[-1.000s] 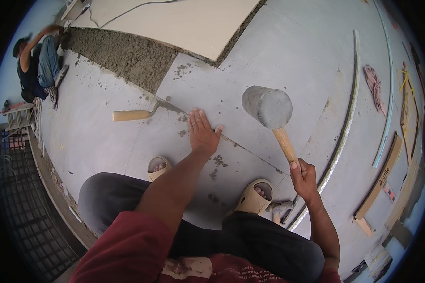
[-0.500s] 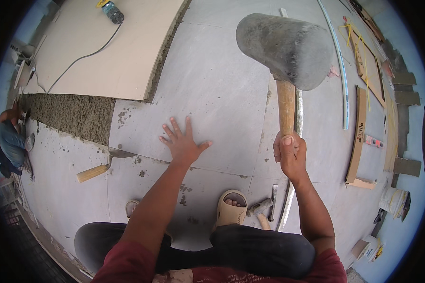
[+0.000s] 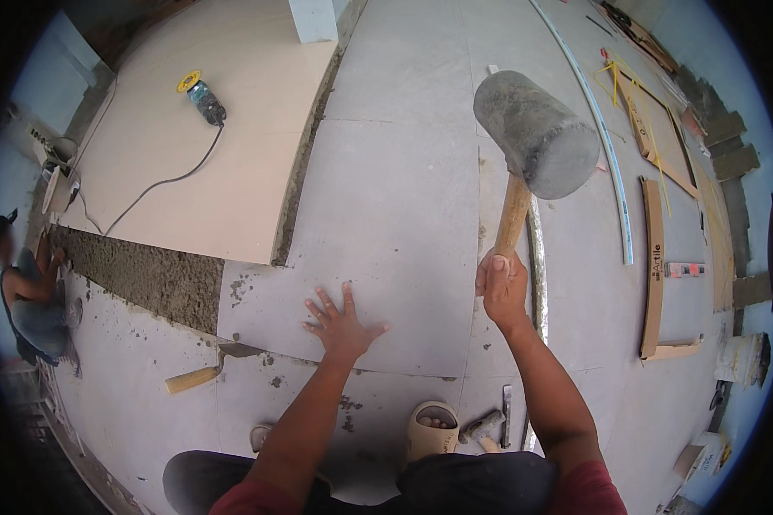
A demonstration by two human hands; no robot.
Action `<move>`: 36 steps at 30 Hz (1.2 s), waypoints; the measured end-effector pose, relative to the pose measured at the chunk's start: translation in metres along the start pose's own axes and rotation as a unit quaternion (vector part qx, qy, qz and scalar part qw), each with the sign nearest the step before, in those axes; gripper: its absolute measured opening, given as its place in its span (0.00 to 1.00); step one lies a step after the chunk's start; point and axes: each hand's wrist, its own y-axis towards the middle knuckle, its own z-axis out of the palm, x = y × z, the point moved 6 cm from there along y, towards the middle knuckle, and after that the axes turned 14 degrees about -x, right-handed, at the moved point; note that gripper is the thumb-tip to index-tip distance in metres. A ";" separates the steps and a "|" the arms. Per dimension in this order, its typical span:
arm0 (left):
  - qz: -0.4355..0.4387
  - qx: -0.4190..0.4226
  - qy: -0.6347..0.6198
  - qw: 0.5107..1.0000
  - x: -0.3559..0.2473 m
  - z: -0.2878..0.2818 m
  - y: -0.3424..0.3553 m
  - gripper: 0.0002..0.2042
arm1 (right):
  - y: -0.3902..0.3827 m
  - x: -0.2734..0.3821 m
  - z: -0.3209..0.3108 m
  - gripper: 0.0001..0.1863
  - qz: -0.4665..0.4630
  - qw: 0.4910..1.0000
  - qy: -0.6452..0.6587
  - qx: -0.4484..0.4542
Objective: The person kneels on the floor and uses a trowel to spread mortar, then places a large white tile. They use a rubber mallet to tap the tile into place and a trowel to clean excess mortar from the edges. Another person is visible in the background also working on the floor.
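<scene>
My left hand (image 3: 343, 330) lies flat with spread fingers on a large grey floor tile (image 3: 386, 232), near its front edge. In my right hand (image 3: 502, 290), the fingers are wrapped round the wooden handle of a rubber mallet (image 3: 537, 133). Its big grey head is raised above the floor, handle slanting up and to the right. A trowel (image 3: 202, 375) with a wooden handle rests on the tiles left of my left forearm. Near my sandalled foot lies a hammer (image 3: 483, 427), beside a short metal bar (image 3: 507, 416).
Wet mortar (image 3: 146, 275) fills a strip left of the tile, behind it a raised cream slab (image 3: 189, 172) bearing a corded power tool (image 3: 204, 101). Another person (image 3: 36, 292) crouches far left. Right are a long straightedge (image 3: 537, 275), a pale blue pipe (image 3: 597, 120), cardboard strips (image 3: 653, 266) and a bucket (image 3: 741, 359).
My view has tilted up, so the floor sits lower in the picture. The mallet's head looks smaller and its handle leans more. My left hand stays flat on the tile.
</scene>
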 end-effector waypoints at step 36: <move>0.032 0.047 0.007 0.998 -0.030 -0.044 0.066 0.67 | 0.062 0.003 0.070 0.28 0.114 0.987 -0.037 0.111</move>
